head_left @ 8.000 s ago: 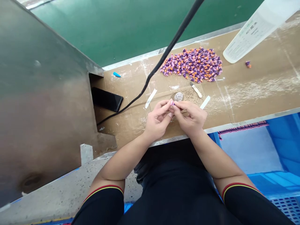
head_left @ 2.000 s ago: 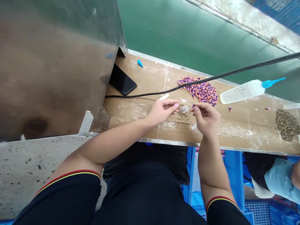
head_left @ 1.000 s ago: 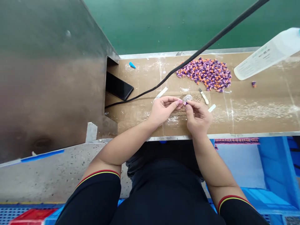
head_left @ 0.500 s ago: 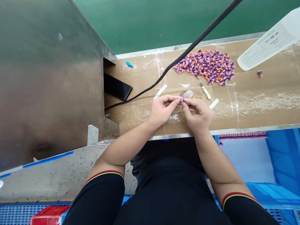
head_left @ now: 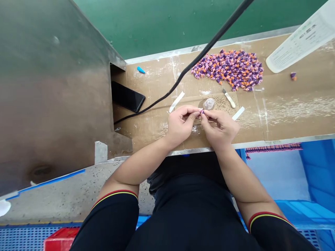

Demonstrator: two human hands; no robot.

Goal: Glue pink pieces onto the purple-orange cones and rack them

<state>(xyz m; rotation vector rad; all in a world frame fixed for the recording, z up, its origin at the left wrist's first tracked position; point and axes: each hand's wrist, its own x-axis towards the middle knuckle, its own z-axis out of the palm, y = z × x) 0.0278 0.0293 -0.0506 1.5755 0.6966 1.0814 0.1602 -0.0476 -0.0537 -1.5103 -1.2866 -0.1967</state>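
Observation:
Between the fingertips of my left hand [head_left: 181, 124] and my right hand [head_left: 220, 127] is a small purple-and-pink piece [head_left: 201, 111]. Both hands pinch it over the front part of the cardboard-covered bench; its exact shape is mostly hidden by the fingers. Just beyond them stands a small clear cup [head_left: 209, 104] on a cardboard patch. To its right lies a craft knife [head_left: 229, 98] with a pale handle. Farther back is a heap of small purple, pink and orange pieces [head_left: 232, 69], much like the one I hold.
A black cable [head_left: 180, 77] crosses above the bench. At left are a phone [head_left: 128, 97], a blue cap-like piece [head_left: 140, 70] and a large metal housing [head_left: 57, 87]. A translucent container [head_left: 295, 42] leans in at right. Blue crates [head_left: 318, 170] stand below the bench's edge.
The view has shifted slightly. My fingers have turned the small piece a little between them, and both hands still pinch it in nearly the same place.

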